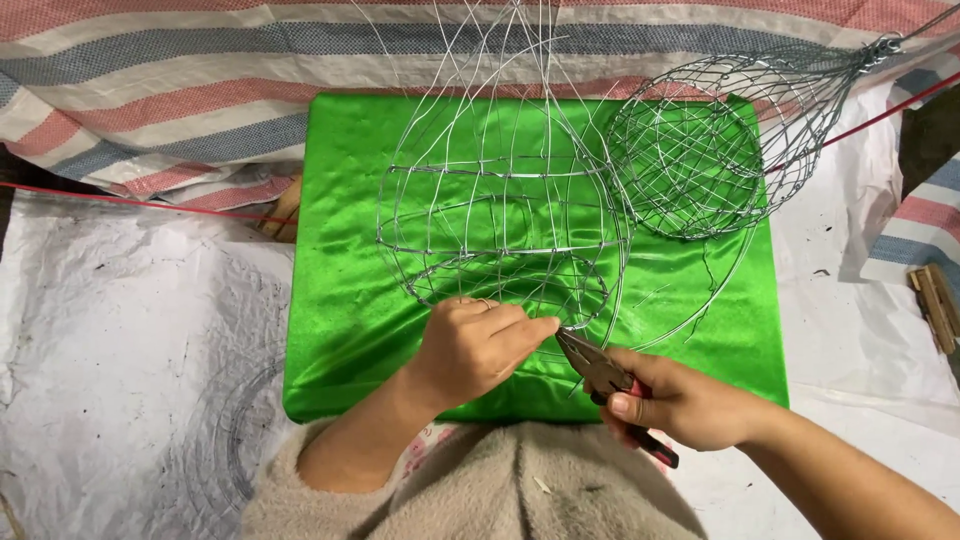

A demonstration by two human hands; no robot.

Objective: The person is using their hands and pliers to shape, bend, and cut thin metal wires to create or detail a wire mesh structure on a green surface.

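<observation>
Left hand [480,345] is pinching the bottom rim of the unfinished wire cage [505,215], fingers closed on a wire at its lower right edge. Right hand [685,405] is gripping red-handled pliers [600,375], fingers wrapped around the handles, nose touching the same wire joint just beside the left fingertips. Cage is sitting on the green cloth [345,330] covering the bench. Finished wire basket [700,150] is lying to the upper right, overlapping the cage's edge.

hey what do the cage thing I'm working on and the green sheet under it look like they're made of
Wire frame: thin bare metal wire, silvery grey, likely steel, with glinting strands. Green sheet: glossy satin-like fabric or foil, judging by its bright sheen and soft wrinkles; which one is unclear.
</observation>
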